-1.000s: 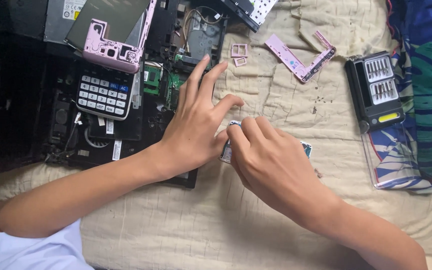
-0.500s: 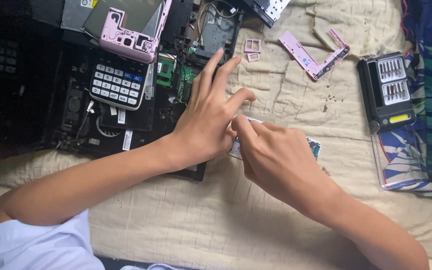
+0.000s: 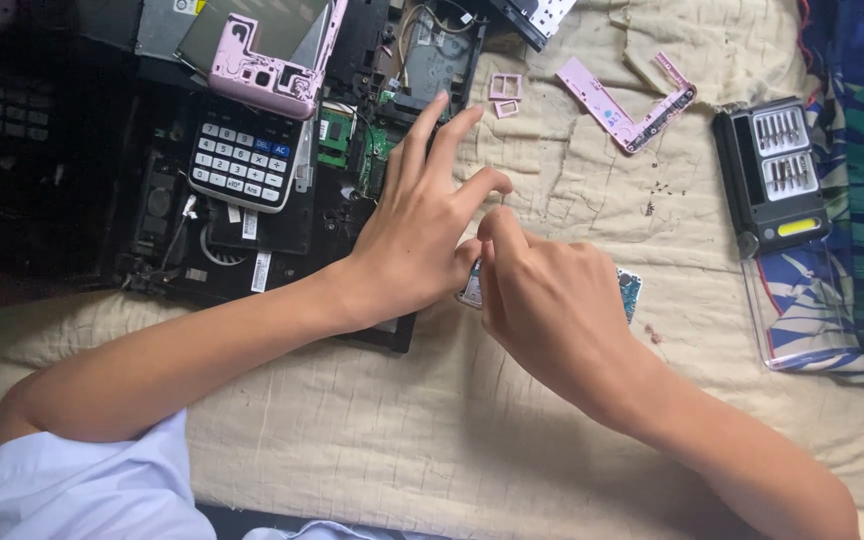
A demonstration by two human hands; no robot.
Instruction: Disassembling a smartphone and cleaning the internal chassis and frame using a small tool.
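Small flat circuit board [image 3: 630, 290], teal-green with a pale edge, lies on the cream quilted cloth [image 3: 432, 440] at scene centre, mostly covered by both hands; only one corner shows right of the right hand and a sliver at the left under the left thumb, so full shape cannot be told. Left hand [image 3: 412, 240] rests heel-down at the near right edge of the opened black laptop chassis [image 3: 252, 260], fingers spread and lifted toward far, thumb pressed down at the board's left edge. Right hand [image 3: 542, 295] lies over the board, fingers curled, index fingertip meeting the left thumb; whether it pinches the board or a small tool cannot be told, grip narrow. Laptop chassis sits far left, insides bare: green circuit board piece [image 3: 337, 135], wires, fan area. On it lies a black calculator with white keys [image 3: 244, 165], and just far of that a pink plastic phone shell [image 3: 267, 70] leaning on a grey flat panel. Right side, well apart from the hands: black screwdriver bit case [image 3: 772, 180], open, two rows of metal bits seated in it plus a yellow strip near its near end; its clear plastic lid [image 3: 802, 320] lies just near of it on blue patterned fabric. Far centre on the cloth: long pink plastic frame strip [image 3: 627, 105], two small pink square frames [image 3: 505, 90], a scatter of tiny dark screws [image 3: 660, 190] between strip and hands. White sleeve [image 3: 82, 490] at near left.
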